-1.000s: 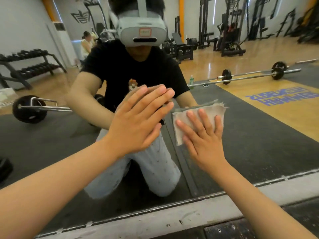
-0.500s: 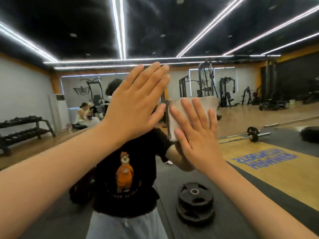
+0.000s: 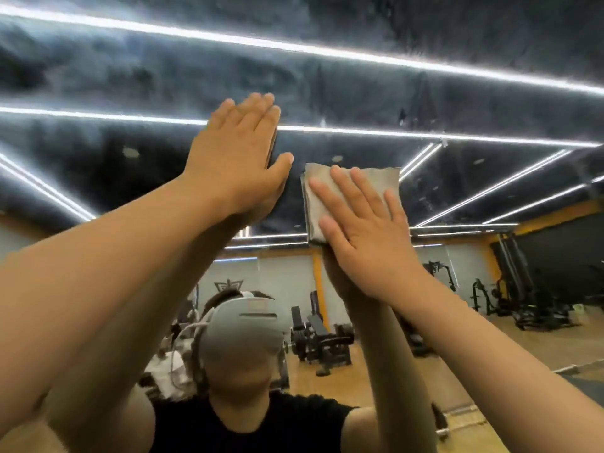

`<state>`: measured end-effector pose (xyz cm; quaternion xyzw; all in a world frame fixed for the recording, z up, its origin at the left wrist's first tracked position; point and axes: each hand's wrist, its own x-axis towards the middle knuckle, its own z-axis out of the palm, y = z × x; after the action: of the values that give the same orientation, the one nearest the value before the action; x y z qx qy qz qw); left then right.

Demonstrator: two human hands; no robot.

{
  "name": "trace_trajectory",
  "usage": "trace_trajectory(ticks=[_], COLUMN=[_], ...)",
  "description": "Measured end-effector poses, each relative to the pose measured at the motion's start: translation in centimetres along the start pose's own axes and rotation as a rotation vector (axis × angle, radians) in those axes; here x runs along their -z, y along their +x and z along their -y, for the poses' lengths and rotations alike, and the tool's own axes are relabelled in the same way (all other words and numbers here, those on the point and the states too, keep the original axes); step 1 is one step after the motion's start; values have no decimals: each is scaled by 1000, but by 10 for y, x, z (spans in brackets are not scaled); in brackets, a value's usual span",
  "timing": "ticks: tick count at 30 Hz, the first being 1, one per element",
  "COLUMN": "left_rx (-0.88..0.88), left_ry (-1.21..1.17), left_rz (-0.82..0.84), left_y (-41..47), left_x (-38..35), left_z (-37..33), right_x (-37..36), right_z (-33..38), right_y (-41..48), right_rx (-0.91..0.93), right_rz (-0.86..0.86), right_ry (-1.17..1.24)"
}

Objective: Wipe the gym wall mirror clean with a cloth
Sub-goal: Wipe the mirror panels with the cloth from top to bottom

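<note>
Where both bare forearms rise from 6 o'clock, the left hand [image 3: 238,158] lies flat on the mirror [image 3: 130,76] at 11 o'clock, fingers straight and pressed together, thumb out. At 2 o'clock the right hand [image 3: 366,230] presses the cloth [image 3: 376,179] against the glass, fingers straight and slightly spread. Cloth: grey, woven, folded to a rough rectangle, top edge frayed, just beside the left thumb. Mirror surface: smeared, speckled haze across reflected light strips [image 3: 359,134]; reflected grey headset [image 3: 245,331] at 6 o'clock.
</note>
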<state>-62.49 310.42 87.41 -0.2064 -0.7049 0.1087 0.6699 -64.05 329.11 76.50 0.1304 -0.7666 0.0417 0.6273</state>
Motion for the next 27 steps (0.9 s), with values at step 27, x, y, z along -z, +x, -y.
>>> trace_trajectory(ticks=[27], left_rx=[42], left_ry=[3], left_rz=[-13], left_y=[68], left_x=[-9], left_z=[14], right_x=[19], right_z=[-11], right_y=[72], right_rx=[-56], right_rz=[14], right_ry=[2])
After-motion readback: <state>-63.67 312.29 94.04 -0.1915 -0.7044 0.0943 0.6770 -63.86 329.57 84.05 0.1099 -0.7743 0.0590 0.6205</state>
